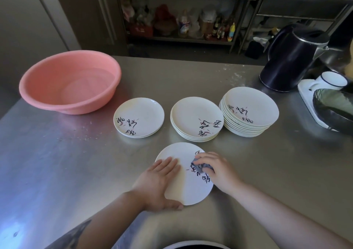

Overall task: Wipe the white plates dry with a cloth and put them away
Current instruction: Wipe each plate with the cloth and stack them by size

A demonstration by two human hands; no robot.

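A white plate [188,183] with black brush writing lies flat on the steel table in front of me. My left hand [160,182] rests flat on its left side, fingers straight, thumb along the near rim. My right hand [215,169] grips a small grey cloth [200,166] and presses it on the plate's right part. Behind stand three piles of the same plates: a low left pile [139,118], a middle pile [196,119], and a tall right pile [250,111].
A pink plastic basin [70,80] sits at the back left of the steel table [76,162]. A dark kettle [292,57] stands at the back right, beside a white tray [305,94] with a white mug [332,80] and a dark bowl [336,107]. Shelves with bottles lie beyond.
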